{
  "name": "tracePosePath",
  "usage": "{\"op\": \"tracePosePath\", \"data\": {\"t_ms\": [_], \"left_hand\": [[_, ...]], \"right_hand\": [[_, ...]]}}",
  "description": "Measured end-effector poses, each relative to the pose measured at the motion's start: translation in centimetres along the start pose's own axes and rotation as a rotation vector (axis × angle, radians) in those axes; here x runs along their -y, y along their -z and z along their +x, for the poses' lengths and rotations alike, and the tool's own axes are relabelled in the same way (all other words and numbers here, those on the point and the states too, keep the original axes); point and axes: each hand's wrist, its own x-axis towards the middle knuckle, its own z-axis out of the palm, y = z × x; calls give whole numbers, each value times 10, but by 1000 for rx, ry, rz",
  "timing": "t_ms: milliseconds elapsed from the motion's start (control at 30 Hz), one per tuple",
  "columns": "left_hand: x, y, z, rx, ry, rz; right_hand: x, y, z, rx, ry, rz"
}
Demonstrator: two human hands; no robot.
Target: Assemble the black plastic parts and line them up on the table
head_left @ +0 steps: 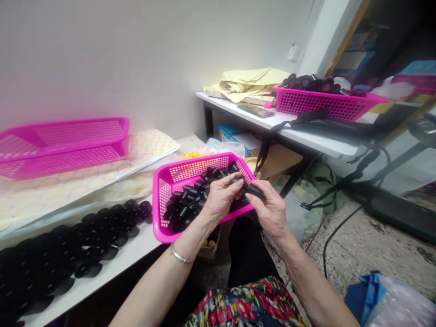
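Observation:
A pink plastic basket (157,200) rests in front of me, partly filled with small black cylindrical plastic parts (187,204). Over its right side, both hands meet with their fingers closed. My left hand (220,197) pinches a small black plastic part (237,180) between thumb and fingers. In my right hand (270,206) is a thicker black round piece (255,191), gripped by the thumb and fingertips. The two pieces are close together; fingers hide whether they touch or are joined.
Rows of black round pieces (85,240) cover the bench at left. Behind them stands another pink basket (64,159). A white table (316,140) at right carries a pink basket of black parts (323,105) and yellowish sheets (252,81). Black straps (265,147) hang off its edge.

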Motion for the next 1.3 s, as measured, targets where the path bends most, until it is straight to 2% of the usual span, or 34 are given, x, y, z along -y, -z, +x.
{"op": "tracePosePath", "data": {"t_ms": [67, 200, 300, 400, 567, 700, 767, 833, 900, 1000, 1067, 1133, 1167, 1233, 1300], "left_hand": [[1, 3, 0, 11, -40, 44], [0, 10, -1, -8, 26, 33], [4, 15, -3, 54, 28, 73], [10, 17, -6, 106, -23, 164], [14, 8, -21, 140, -101, 285], [5, 10, -37, 79, -143, 495], [-5, 17, -48, -3, -252, 653], [-17, 30, -65, -163, -400, 793], [-28, 54, -85, -396, -551, 939], [-35, 108, -111, -865, -655, 1058], [-32, 148, -123, -1091, -637, 1103], [-24, 181, -132, -1194, -521, 1267], [-20, 194, -135, -1204, -470, 1378], [-12, 211, -137, -1156, -441, 1568], [-6, 220, -136, -1075, -477, 1706]], "right_hand": [[-3, -2, -2, 13, -19, 10], [-8, -6, -2, 49, -64, 82], [-10, -8, -1, 77, -119, 141], [-10, -12, -3, 68, -28, 15], [-12, -28, -15, 46, 73, -242], [-9, -44, -27, 190, 126, -255], [-8, -46, -25, 321, 94, -187], [-13, -41, -16, 384, 31, -124], [-24, -29, -1, 300, -53, -123], [-48, -7, 17, 140, -194, -195], [-62, 4, 22, 163, -276, -223], [-70, 7, 21, 273, -304, -227], [-72, 7, 20, 341, -280, -238], [-72, 3, 19, 479, -186, -286], [-69, -4, 21, 608, -95, -338]]}}
